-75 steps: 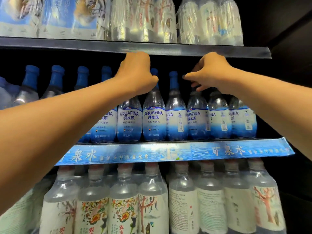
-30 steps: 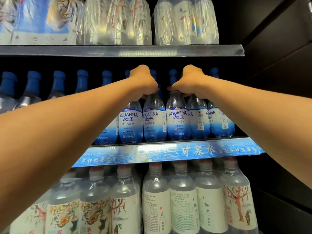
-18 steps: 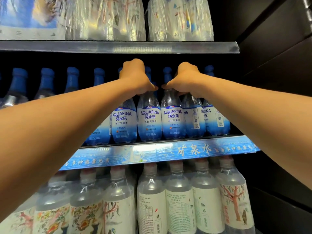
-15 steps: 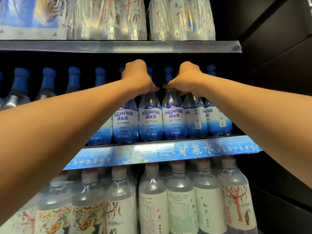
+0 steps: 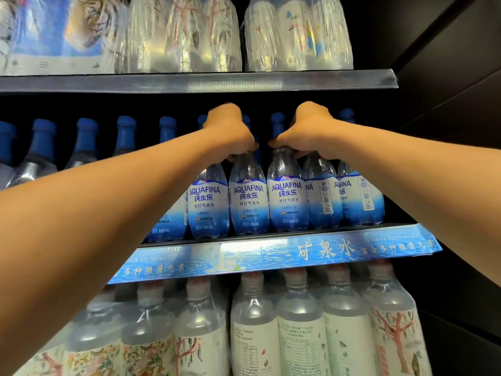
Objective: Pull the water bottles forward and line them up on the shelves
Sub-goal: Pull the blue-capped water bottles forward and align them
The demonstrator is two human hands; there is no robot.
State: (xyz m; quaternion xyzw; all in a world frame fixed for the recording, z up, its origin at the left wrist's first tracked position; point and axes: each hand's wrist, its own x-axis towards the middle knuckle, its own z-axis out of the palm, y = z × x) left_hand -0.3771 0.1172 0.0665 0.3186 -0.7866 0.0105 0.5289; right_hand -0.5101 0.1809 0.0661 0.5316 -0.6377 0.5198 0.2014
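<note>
Up close, left hand (image 5: 230,132) and right hand (image 5: 307,131) grip Aquafina bottles' (image 5: 249,196) necks beside the shelf lip (image 5: 271,256).

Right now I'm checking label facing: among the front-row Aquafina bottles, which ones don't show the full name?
The two rightmost Aquafina bottles, under the right hand: turned sideways, showing only name fragments and small print.

The middle shelf (image 5: 271,256), its front strip blue with white characters, carries a row of Aquafina bottles (image 5: 249,204) standing upright right below the left hand (image 5: 230,131) and right hand (image 5: 309,128). The upper shelf (image 5: 189,82), above both hands, bears shrink-wrapped bottle packs (image 5: 184,33). Below the hands, white-labelled bottle packs (image 5: 298,335) stand.
</note>
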